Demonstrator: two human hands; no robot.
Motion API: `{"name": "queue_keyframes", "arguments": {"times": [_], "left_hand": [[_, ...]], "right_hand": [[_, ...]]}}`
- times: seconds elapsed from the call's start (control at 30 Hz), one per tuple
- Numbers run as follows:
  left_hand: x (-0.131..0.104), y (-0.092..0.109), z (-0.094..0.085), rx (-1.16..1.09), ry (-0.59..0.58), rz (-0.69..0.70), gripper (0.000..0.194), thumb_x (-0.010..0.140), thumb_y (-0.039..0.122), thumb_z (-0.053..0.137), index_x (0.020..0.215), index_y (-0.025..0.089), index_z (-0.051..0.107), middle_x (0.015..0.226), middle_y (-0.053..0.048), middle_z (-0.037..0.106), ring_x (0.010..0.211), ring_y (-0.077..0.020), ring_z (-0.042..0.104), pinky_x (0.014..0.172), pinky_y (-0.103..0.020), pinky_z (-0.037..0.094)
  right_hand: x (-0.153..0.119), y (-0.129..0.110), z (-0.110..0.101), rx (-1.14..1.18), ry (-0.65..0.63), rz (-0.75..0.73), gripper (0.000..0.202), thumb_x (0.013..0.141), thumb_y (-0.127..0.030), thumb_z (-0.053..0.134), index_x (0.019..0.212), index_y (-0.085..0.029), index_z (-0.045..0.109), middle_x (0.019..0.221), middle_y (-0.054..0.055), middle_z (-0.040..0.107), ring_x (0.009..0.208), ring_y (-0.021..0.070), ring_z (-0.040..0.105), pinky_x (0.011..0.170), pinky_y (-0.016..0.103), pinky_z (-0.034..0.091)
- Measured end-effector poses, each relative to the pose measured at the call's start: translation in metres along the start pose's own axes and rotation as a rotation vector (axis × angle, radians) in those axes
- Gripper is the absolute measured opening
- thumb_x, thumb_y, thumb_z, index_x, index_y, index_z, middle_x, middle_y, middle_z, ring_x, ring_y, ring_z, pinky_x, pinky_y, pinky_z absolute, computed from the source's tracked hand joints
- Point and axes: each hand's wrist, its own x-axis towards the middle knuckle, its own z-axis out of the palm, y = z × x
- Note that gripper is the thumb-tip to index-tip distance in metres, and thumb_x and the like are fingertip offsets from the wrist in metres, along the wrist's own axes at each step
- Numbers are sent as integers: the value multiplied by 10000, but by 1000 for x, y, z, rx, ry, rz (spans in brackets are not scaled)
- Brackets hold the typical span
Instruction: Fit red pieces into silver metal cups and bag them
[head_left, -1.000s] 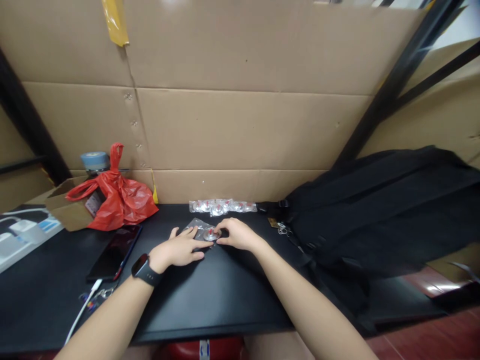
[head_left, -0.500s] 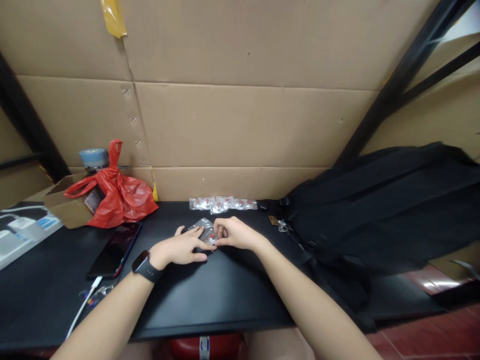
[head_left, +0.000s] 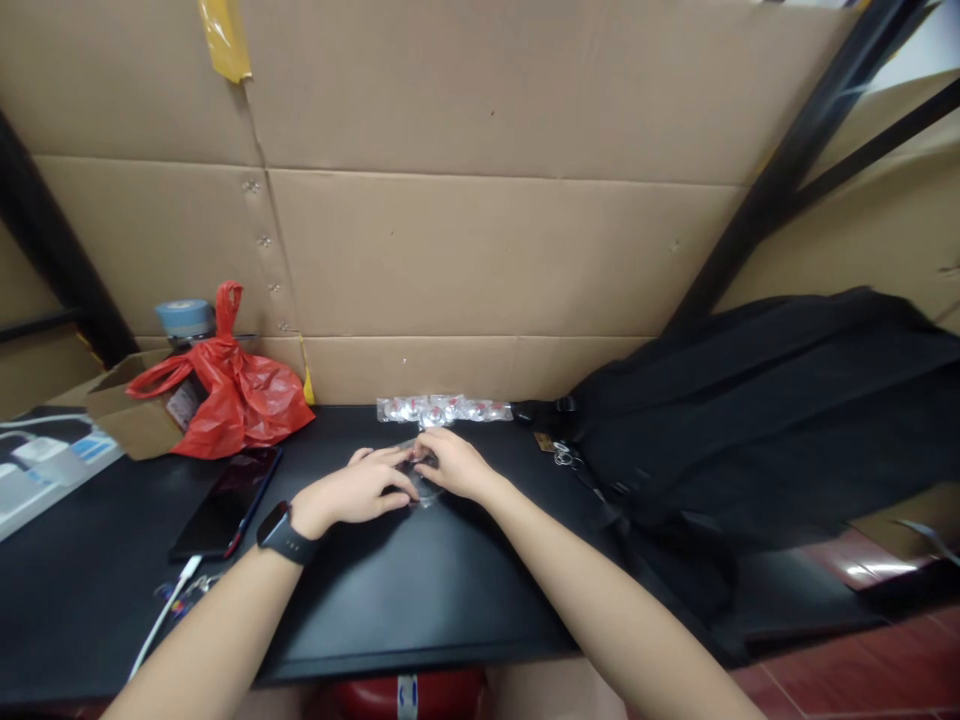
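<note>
A small clear plastic bag (head_left: 427, 493) lies on the black tabletop, partly hidden under both hands. My left hand (head_left: 364, 490) rests palm down at the bag's left side, fingers stretched out and spread, fingertips on the plastic. A dark smartwatch (head_left: 287, 535) is on the left wrist. From the right, my right hand (head_left: 456, 466) bends its fingers and thumb together in a pinch at the bag's upper part, close to the left fingertips. Behind the hands, several small clear packets (head_left: 442, 408) with red and silvery contents lie in a row.
A red plastic bag (head_left: 240, 390) leans on a cardboard box (head_left: 135, 410) at the left, near a power strip (head_left: 60, 480). A black phone (head_left: 229, 505) with a white cable (head_left: 161, 620) lies in front. At the right sits a large black backpack (head_left: 765, 420); cardboard (head_left: 465, 260) walls the back.
My right hand has moved slightly left and up, from the bag's lower right to its upper part. The red spot in the bag is now hidden. My left hand stays nearly in place.
</note>
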Motion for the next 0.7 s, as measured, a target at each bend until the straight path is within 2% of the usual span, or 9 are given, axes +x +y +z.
{"name": "queue_keyframes", "arguments": {"times": [0.07,0.13,0.2,0.27,0.37,0.43,0.5,0.57,0.7], "left_hand": [[0,-2,-1,-12,79,7,215,955,339,499,1059,299,683,1387,-50,570,1342,-249,462,1095,-436,334],[0,-2,-1,-24,136,-6,222,956,359,487,1095,262,631,1277,-64,628,1204,-230,563,1049,-386,368],[0,-3,0,-15,163,-30,271,955,397,484,1167,255,578,1236,-66,647,1145,-224,593,1053,-386,347],[1,-4,2,15,178,-51,401,914,467,545,1260,268,518,1237,-64,650,1171,-243,583,1088,-414,289],[5,-8,8,31,232,-93,598,845,474,632,1364,279,408,1137,-45,690,1125,-251,611,1079,-429,262],[10,-11,13,20,297,-152,506,891,387,573,1352,274,397,1013,-18,716,1021,-231,650,1029,-422,289],[15,-14,17,17,365,-214,399,936,316,487,1324,266,412,929,-4,719,947,-221,663,981,-418,309],[19,-16,21,15,417,-251,386,949,295,457,1331,260,409,921,-7,708,938,-221,659,949,-412,328],[26,-20,25,18,494,-257,399,925,269,492,1321,255,442,1153,-50,631,949,-196,637,915,-381,380]], "right_hand": [[-3,4,-6,67,-94,-48,181,804,-242,738,966,-203,667,963,35,606,897,179,577,797,271,436],[-5,7,-13,104,-158,-76,237,804,-312,753,1012,-210,703,982,46,604,906,191,586,829,292,450],[-6,9,-18,119,-189,-100,193,876,-312,669,1033,-215,726,991,57,612,921,198,593,865,313,455],[-5,10,-21,133,-204,-104,215,925,-205,546,1011,-203,742,1001,67,628,938,197,601,893,320,456],[-4,12,-24,162,-221,-77,271,822,-86,561,988,-190,749,1036,65,650,955,200,610,904,315,463],[-4,14,-24,189,-229,-71,330,733,-77,633,1024,-191,740,1032,54,665,927,199,613,870,302,476],[-4,16,-22,234,-208,-53,372,713,-98,664,1070,-186,719,973,42,683,856,184,615,811,285,485],[-4,17,-16,304,-131,-2,406,777,-147,648,1180,-182,662,883,26,686,771,162,613,758,271,486],[-1,16,-5,301,9,68,481,873,-172,583,1350,-223,541,788,-11,629,680,136,580,726,261,477]]}}
